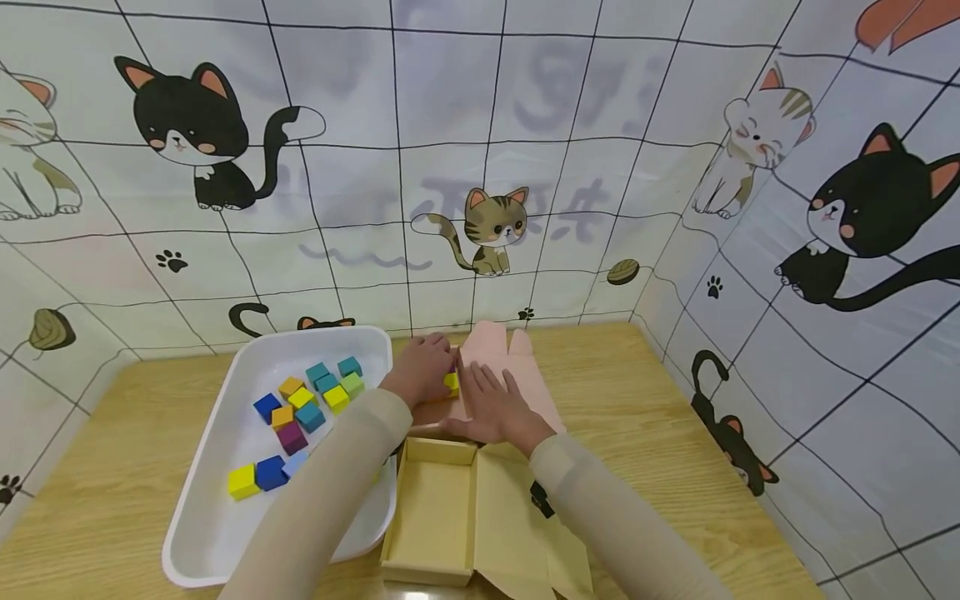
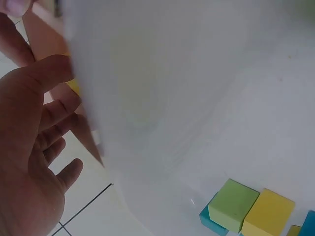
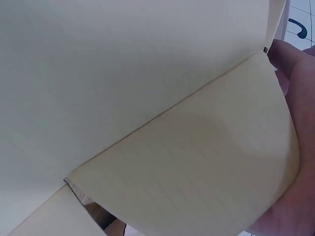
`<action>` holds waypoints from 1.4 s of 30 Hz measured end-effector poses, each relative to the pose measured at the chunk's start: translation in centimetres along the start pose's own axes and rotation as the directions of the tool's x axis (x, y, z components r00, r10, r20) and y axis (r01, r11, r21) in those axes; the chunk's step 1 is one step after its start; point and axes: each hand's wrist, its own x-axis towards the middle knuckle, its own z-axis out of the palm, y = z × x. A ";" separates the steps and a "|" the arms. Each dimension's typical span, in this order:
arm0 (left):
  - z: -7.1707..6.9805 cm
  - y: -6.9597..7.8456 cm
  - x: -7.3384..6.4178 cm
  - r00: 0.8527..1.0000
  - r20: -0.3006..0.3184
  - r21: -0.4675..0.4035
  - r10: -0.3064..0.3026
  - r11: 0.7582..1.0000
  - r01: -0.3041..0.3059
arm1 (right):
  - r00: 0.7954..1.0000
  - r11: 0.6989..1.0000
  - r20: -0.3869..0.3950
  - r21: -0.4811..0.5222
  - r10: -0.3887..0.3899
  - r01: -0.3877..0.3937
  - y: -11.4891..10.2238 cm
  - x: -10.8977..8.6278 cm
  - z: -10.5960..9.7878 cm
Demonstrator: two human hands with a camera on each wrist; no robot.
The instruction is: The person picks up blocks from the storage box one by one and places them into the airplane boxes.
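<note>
My left hand lies over the left part of a pink cardboard box. In the left wrist view that hand shows loosely bent, spread fingers against the pink wall. A yellow block peeks out inside the box beside it. With fingers straight, my right hand rests on the box's pink lid, near the fold. In the right wrist view a cream cardboard flap covers much of the right hand.
Left of the boxes stands a white tray with several coloured blocks. Nearer me lies an open cream cardboard box, its lid folded out to the right under my forearm. A cat-printed sheet stands behind the wooden table.
</note>
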 end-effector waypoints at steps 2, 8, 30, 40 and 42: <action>0.2 0.0 0.0 1.000 0.009 0.024 -0.007 1.000 0.006 | 1.000 1.000 0.002 0.001 0.000 0.000 -0.2 0.0 0.0; 0.4 0.0 -0.8 1.000 0.000 0.040 -0.010 0.999 0.010 | 1.000 1.000 -0.003 0.001 -0.013 0.013 -0.6 0.0 -0.1; -4.1 -4.1 -5.0 0.989 -0.144 -0.071 -0.019 0.997 0.009 | 1.000 1.000 0.023 0.005 0.005 -0.005 -0.3 0.5 0.0; -3.4 -9.9 -10.3 0.979 -0.148 -0.183 -0.142 0.976 0.115 | 1.000 0.999 0.018 0.033 0.013 -0.013 0.1 -0.1 -0.2; -2.9 -10.7 -11.4 0.977 -0.130 -0.196 -0.171 0.970 0.144 | 1.000 0.999 0.018 0.030 0.011 -0.012 0.2 -0.1 -0.1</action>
